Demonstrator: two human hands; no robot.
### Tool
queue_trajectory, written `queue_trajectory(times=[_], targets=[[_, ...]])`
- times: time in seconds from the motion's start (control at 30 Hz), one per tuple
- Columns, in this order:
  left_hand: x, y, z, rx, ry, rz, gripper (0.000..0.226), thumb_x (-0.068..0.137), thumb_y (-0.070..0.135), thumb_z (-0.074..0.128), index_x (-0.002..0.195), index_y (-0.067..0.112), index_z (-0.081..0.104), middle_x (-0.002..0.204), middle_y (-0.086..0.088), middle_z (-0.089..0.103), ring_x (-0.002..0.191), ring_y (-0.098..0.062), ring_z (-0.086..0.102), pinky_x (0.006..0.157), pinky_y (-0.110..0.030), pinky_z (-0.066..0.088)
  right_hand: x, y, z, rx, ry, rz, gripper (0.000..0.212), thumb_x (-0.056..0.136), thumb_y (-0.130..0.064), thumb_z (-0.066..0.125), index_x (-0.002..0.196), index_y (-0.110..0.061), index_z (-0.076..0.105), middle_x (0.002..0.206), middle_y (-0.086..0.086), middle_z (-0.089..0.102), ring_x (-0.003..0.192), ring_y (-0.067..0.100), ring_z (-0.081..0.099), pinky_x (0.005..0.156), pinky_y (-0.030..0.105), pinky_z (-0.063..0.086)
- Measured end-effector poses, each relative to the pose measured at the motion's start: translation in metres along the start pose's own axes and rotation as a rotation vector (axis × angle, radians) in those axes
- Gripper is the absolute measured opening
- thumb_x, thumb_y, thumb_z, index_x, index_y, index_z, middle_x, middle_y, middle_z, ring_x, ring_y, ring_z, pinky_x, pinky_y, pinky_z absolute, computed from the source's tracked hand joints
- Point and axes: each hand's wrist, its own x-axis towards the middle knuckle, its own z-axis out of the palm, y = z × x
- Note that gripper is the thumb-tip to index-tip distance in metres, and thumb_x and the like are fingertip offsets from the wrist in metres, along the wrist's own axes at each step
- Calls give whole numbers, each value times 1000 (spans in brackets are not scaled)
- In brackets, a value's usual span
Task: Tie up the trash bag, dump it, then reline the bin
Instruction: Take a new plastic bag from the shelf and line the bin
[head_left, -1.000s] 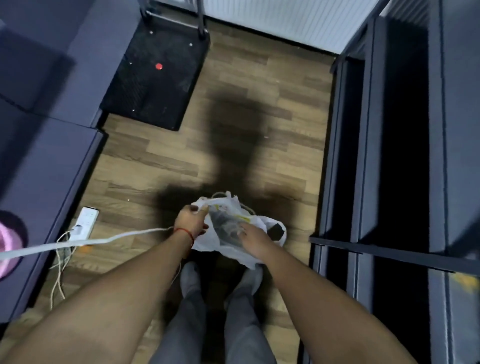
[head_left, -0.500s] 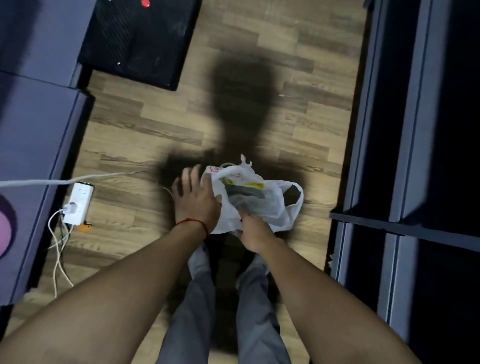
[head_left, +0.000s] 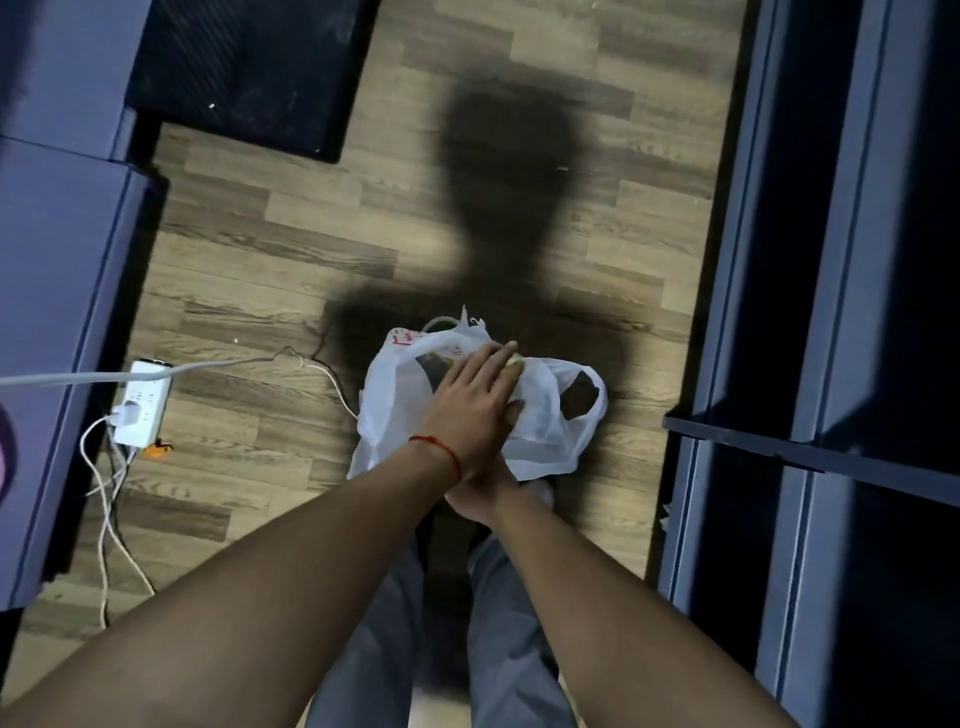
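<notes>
Pressing flat with the left hand (head_left: 475, 402): fingers straight and close together, palm down on top of the trash bag (head_left: 382, 400), a red thread (head_left: 441, 451) round the wrist. Crossed beneath that wrist, the right hand (head_left: 480, 501), mostly hidden. Close against the near edge of the bag, but impossible to tell whether gripping plastic or merely touching it.

Directly under and just beyond both hands, the white bag, low in front of the legs, mouth not yet knotted. Hard to say whether resting on the floor (head_left: 311, 234) or held up. Spread wider than deep, long axis running left to right across the line of the forearms. Just right of the left fingertips, one handle loop (head_left: 600, 410) standing open; just past them, at the far edge, a tab of plastic (head_left: 467, 322) poking up.

Probably squashing air out ahead of tying. For the knot, a matter of gathering loop and tab toward the middle, with the loop nearer the right hand once uncrossed and the tab nearer the left. No bin in sight.

Further out:
- Well left of the left forearm, a white power strip (head_left: 145, 395) with cables (head_left: 109, 493).
- Beyond that, a black mat (head_left: 249, 67).
- Farther left, purple furniture (head_left: 57, 338).
- Right of the right arm, a dark shelving frame (head_left: 743, 441).
- Beneath both arms, grey trousers (head_left: 358, 665).
</notes>
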Motion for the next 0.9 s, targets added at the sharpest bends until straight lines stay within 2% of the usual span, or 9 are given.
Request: queue_trajectory(times=[0.07,0.13,0.23,0.3,0.4,0.53,0.63,0.77,0.9], targets=[[1,-17,15,-41,-144,-130,54,102,37,29,151,18,21,161,-6,15,148,-25,10,120,-40,4,7,2,2,13,7,17,55,99,-35,40,149,-13,30,150,14,39,132,34,42,109,37,35],[-1,-35,28,-36,-197,-209,56,100,37,32,152,18,18,162,-6,9,149,-26,5,120,-43,1,14,9,5,40,-4,32,43,96,-25,43,136,-10,48,133,16,55,118,36,55,98,41,46],[-5,-56,41,-3,-217,-255,63,98,42,36,153,23,12,162,-3,4,149,-25,1,118,-51,3,27,22,0,81,100,55,32,97,-17,46,126,-10,57,126,14,60,113,33,58,96,41,48],[-8,-65,48,15,-205,-265,64,98,49,30,152,30,2,162,1,-4,149,-24,-4,116,-58,4,41,30,-7,93,176,92,32,99,-19,46,130,-14,54,132,10,57,120,27,55,103,38,44],[-13,-80,61,75,-199,-285,67,97,55,26,147,40,-16,161,4,-10,148,-26,-8,113,-64,2,72,45,-13,76,178,119,34,99,-23,47,132,-15,53,132,10,57,121,28,54,105,39,43],[-21,-96,76,134,-172,-292,70,93,57,32,149,40,-8,162,1,-2,147,-30,-1,112,-67,7,103,61,-11,-7,54,139,48,96,-30,50,142,-18,42,143,12,47,129,32,47,108,46,40],[-22,-105,82,127,-203,-339,77,90,59,39,149,38,-5,161,-2,-2,146,-33,2,111,-67,10,104,73,-6,-289,73,73,67,91,-36,55,149,-23,25,152,13,31,139,34,33,115,50,28],[-21,-105,80,84,-158,-405,84,81,63,51,148,34,8,157,-7,19,143,-35,19,112,-63,19,98,85,4,-405,-16,190,91,82,-33,69,152,-27,11,157,15,10,146,41,11,116,62,16],[-14,-97,79,34,-157,-450,88,74,69,54,146,36,16,154,-4,28,141,-33,26,113,-58,24,85,95,0,-499,-96,250,98,78,-47,70,153,-23,12,160,13,12,147,35,14,118,52,21]])
